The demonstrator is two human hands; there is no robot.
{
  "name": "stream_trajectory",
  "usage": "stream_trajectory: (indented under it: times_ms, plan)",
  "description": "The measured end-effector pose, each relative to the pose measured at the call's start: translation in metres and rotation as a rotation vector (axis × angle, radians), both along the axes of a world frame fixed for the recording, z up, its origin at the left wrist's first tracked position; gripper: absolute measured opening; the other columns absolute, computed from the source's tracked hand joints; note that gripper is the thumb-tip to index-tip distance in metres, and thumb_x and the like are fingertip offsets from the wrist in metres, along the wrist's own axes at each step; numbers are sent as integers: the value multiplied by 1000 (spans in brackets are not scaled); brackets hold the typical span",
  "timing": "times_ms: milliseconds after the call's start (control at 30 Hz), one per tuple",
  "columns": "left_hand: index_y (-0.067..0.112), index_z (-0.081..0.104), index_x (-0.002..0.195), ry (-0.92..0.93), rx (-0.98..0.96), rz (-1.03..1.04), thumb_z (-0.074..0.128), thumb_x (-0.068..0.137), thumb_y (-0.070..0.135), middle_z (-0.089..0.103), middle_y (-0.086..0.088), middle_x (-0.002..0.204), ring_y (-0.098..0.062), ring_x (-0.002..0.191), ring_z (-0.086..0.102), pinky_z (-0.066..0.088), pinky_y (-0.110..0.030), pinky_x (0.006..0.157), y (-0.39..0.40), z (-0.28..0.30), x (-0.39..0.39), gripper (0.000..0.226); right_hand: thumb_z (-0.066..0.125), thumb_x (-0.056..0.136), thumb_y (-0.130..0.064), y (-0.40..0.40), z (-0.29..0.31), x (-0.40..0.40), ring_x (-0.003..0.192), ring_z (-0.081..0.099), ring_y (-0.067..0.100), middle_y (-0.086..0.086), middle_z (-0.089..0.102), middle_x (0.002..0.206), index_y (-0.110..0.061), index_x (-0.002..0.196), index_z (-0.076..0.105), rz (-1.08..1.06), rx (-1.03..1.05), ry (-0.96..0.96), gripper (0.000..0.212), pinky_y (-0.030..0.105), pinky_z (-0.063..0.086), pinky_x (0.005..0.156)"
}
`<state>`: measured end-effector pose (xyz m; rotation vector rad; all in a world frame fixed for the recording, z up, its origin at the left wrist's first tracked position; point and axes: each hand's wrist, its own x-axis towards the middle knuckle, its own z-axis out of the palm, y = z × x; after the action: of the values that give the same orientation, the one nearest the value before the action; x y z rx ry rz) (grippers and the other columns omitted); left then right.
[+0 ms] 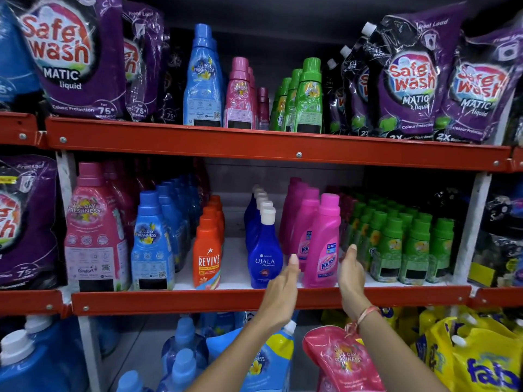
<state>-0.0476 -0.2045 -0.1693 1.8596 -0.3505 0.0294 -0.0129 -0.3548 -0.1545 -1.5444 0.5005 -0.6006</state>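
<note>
A pink Vanish bottle (322, 241) stands at the front of the middle shelf (198, 302), heading a row of like bottles. My left hand (283, 290) is raised just left of it with straight fingers, in front of the dark blue Ujala bottle (263, 250). My right hand (351, 275) is raised just right of the Vanish bottle, fingers also straight. Neither hand holds anything, and both palms face the pink bottle. A thread band circles my right wrist.
Orange Revive bottles (206, 256), blue (151, 244) and pink Comfort bottles (94, 230) stand to the left, green bottles (413, 244) to the right. Purple Safewash pouches (410, 80) flank the upper shelf. Blue jugs, a pink pouch (342, 360) and yellow pouches (478, 360) sit below.
</note>
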Motion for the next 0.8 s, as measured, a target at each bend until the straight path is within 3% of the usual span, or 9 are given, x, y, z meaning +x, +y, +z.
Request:
stream_trajectory:
  times_ms: [100, 167, 300, 400, 567, 700, 800]
  plan:
    - [26, 21, 152, 114, 180, -100, -7, 79, 78, 21, -5, 162, -29, 150, -9, -15, -52, 119, -17, 20, -11, 93, 16, 98, -57, -1, 0, 2, 117, 56, 39, 27, 60, 127, 4, 120, 60, 18, -65, 51, 78, 46, 42, 102]
    - [24, 15, 153, 167, 181, -116, -9, 84, 70, 12, -6, 163, -29, 148, -17, -20, -52, 117, -23, 26, -14, 87, 17, 97, -59, -2, -2, 1, 105, 60, 37, 25, 66, 113, 2, 106, 65, 16, -83, 57, 79, 49, 46, 98]
    - [26, 16, 153, 211, 128, -66, -9, 61, 91, 11, -3, 164, -31, 148, -17, -17, -52, 118, -25, 14, 6, 116, 19, 91, -68, 0, -5, -3, 94, 61, 34, 21, 67, 94, -9, 76, 65, 34, -78, 50, 76, 48, 47, 94]
    - [22, 16, 152, 253, 31, -55, -1, 46, 103, 14, -8, 162, -32, 150, -1, 0, -51, 123, -23, 3, 26, 135, 19, 69, -85, -7, -18, 8, 94, 66, 35, 18, 71, 91, -12, 60, 60, 52, -64, -2, 85, 55, 49, 95]
    - [28, 21, 152, 292, -7, -80, 2, 41, 105, 13, -4, 164, -30, 151, 2, 1, -54, 122, -21, 4, 30, 137, 23, 80, -78, -7, -19, 8, 85, 69, 33, 15, 73, 82, -1, 73, 66, 54, -100, 17, 89, 55, 51, 91]
    - [26, 20, 153, 291, -23, -96, 1, 41, 105, 12, -5, 164, -29, 151, 2, 0, -55, 121, -20, 4, 29, 138, 18, 68, -87, -10, -23, 9, 90, 68, 31, 14, 73, 91, -15, 69, 65, 39, -121, 23, 86, 52, 51, 92]
    - [27, 17, 153, 279, -46, -106, 3, 45, 104, 12, -2, 164, -26, 151, 3, 0, -53, 122, -19, 1, 29, 133, 21, 71, -85, -11, -26, 10, 89, 68, 31, 15, 73, 89, -15, 69, 65, 47, -147, 16, 83, 52, 52, 91]
